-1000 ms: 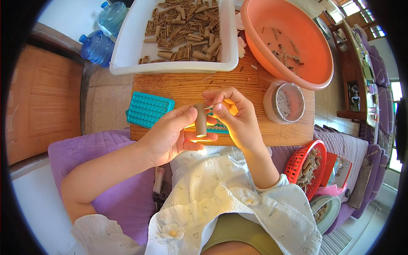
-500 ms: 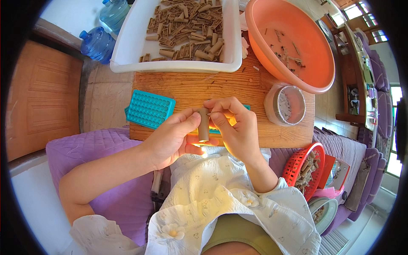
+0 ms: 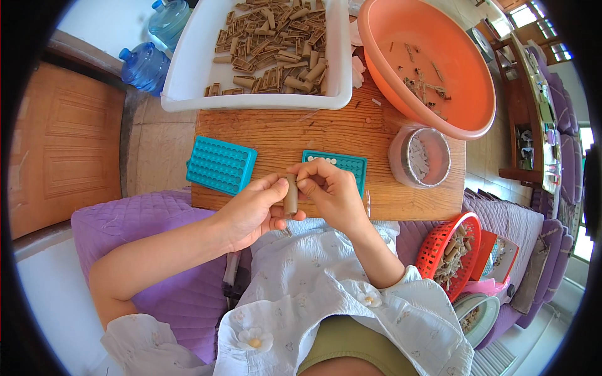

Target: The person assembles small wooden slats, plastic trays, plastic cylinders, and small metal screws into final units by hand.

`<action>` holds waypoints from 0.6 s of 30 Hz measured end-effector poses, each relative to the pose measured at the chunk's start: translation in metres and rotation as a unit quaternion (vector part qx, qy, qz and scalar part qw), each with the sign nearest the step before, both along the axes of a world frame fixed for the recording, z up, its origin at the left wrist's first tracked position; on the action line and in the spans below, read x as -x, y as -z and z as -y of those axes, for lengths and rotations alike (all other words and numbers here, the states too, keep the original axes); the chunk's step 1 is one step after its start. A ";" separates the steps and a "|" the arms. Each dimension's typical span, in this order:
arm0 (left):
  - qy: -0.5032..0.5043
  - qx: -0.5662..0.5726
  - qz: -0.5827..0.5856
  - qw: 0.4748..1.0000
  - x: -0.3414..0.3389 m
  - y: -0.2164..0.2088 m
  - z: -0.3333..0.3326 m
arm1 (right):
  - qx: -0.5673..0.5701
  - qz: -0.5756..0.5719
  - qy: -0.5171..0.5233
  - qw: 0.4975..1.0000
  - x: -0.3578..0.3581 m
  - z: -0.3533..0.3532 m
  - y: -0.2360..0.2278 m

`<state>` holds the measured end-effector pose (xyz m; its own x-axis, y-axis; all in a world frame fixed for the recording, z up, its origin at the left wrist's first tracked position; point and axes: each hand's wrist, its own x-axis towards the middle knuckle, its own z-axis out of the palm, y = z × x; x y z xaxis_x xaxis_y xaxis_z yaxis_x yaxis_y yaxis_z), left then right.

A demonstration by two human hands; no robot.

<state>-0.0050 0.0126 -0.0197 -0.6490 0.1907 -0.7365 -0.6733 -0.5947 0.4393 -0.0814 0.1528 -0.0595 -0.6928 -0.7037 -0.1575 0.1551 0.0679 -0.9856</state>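
Over the near edge of the wooden table, my left hand (image 3: 254,207) holds a tan, roughly cylindrical plastic piece (image 3: 291,195) upright between thumb and fingers. At its upper right side, my right hand (image 3: 329,191) is closed in a pinch, thumb and forefinger touching or nearly touching the piece. Whatever lies between those right fingertips is too small to make out. Just beyond the right hand is a teal tray (image 3: 342,164) of round pockets, a few holding white discs. Another teal tray (image 3: 221,164), with rows of round pockets, rests left of the hands.
A white tub (image 3: 263,101) of similar tan pieces stands at the back. To its right are an orange basin (image 3: 464,94) with scraps and a clear round container (image 3: 433,156) of small white bits. A red basket (image 3: 467,250) of tan parts sits beside me at right.
Both hands have shifted slightly left and toward me with the tan piece. The yellow glow beneath them is gone, and the right teal tray is more exposed.
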 end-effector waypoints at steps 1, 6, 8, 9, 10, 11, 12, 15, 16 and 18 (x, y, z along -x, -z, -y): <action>0.008 0.016 0.009 1.000 0.000 0.002 0.000 | -0.010 0.045 -0.028 0.999 0.002 -0.002 0.002; 0.102 0.007 -0.036 0.994 -0.002 0.012 -0.001 | 0.010 -0.089 -0.149 0.985 0.021 -0.018 -0.004; 0.153 -0.024 -0.079 0.985 -0.004 0.013 -0.005 | 0.001 -0.008 -0.225 0.974 0.028 -0.029 -0.015; 0.154 -0.022 -0.080 0.985 -0.004 0.011 -0.007 | 0.003 -0.010 -0.225 0.974 0.028 -0.034 -0.014; 0.195 -0.015 -0.091 0.976 -0.002 0.009 -0.010 | 0.039 -0.104 -0.241 0.964 0.029 -0.038 -0.013; 0.236 -0.007 -0.103 0.966 0.001 0.005 -0.013 | 0.074 -0.197 -0.255 0.944 0.030 -0.043 -0.015; 0.239 -0.016 -0.094 0.966 0.004 -0.002 -0.018 | 0.039 -0.150 -0.257 0.954 0.028 -0.054 -0.024; 0.165 0.064 -0.223 0.958 0.003 0.002 -0.020 | -0.014 -0.201 -0.202 0.958 0.034 -0.088 -0.036; 0.150 0.126 -0.240 0.951 0.012 -0.006 -0.012 | -0.027 -0.240 -0.149 0.959 0.040 -0.111 -0.041; 0.124 0.222 -0.260 0.932 0.035 -0.022 0.011 | -0.121 -0.242 0.018 0.963 0.040 -0.171 -0.057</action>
